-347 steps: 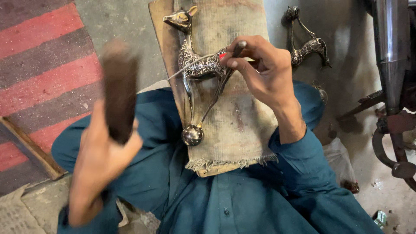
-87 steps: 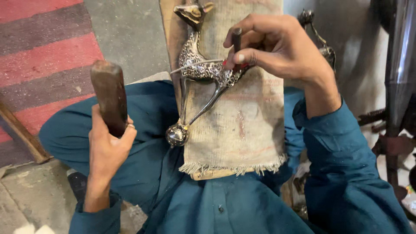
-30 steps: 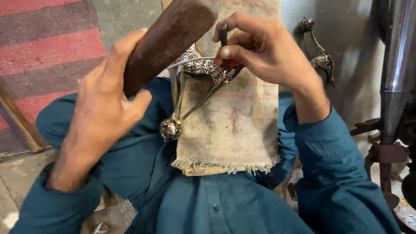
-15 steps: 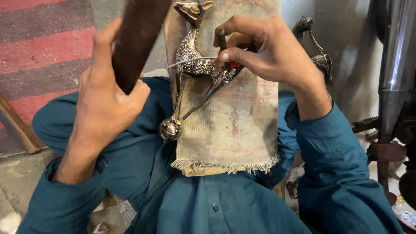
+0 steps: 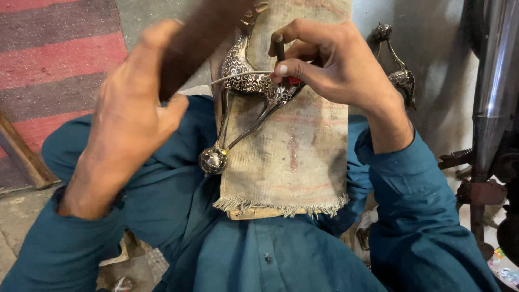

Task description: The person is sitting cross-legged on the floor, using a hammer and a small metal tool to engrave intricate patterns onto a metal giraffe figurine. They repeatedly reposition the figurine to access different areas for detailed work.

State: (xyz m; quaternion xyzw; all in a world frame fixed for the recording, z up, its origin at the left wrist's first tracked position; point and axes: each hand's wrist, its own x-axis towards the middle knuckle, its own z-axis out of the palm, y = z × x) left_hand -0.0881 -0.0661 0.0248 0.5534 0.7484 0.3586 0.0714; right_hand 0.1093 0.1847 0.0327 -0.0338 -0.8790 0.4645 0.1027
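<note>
Above the deer figurine (image 5: 248,86), right hand (image 5: 330,65) pinches a punch (image 5: 279,47), left hand (image 5: 130,119) grips a mallet (image 5: 200,38).

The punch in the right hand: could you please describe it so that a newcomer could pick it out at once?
Start at the cloth-covered board on the person's lap, where a silver deer figure lies. The right hand rests on the deer's body and pinches a short dark rod, the punch, standing upright on it. Unlike the broad wooden mallet in the left hand, it is thin and metal.
</note>
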